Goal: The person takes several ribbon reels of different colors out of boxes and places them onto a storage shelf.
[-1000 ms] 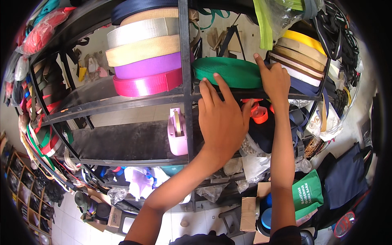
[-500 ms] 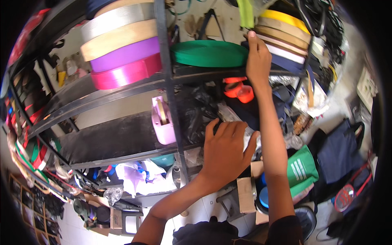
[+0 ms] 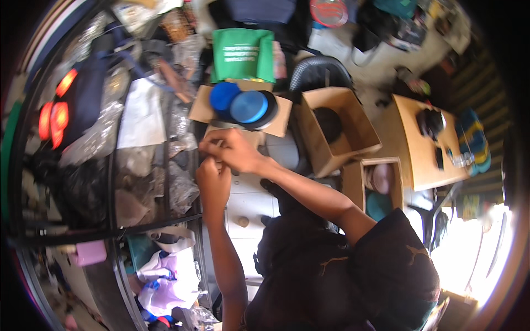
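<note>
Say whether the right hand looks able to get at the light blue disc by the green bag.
Probably yes: the right hand appears close to the open-flapped cardboard box, and nothing visible covers the light blue disc. The true distance is hard to judge.

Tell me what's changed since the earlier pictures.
The view has swung to the person's right. The left hand and right hand have come down, away from the green roll, and now meet beside the rack; whether they hold anything is unclear. The blue round things at the cardboard box and the orange rings stayed put.
</note>
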Motion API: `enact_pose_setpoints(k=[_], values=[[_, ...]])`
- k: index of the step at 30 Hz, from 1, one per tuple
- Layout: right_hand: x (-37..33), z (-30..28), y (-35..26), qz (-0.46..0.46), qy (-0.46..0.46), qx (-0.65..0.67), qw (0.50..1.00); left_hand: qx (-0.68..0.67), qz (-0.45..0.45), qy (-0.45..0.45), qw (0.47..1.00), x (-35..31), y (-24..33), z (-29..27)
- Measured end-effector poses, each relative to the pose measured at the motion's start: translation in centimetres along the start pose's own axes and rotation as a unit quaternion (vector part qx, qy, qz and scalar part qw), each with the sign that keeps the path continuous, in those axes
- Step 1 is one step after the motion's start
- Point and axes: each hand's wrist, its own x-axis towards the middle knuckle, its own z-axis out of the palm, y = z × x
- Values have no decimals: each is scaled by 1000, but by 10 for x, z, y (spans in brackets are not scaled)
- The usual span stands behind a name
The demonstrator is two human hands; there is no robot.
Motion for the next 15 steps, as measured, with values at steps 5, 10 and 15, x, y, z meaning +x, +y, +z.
enact_pose_setpoints(k=[5,10,15], values=[[-119,-72,90,176,192,-162,952,-28,52,-199,978,7,-25,131],[-207,-113,147,290,245,-123,917,-54,17,-385,921,-5,-26,215],[-241,-141,178,372,262,-95,885,22,32,-450,892,5,-17,273]])
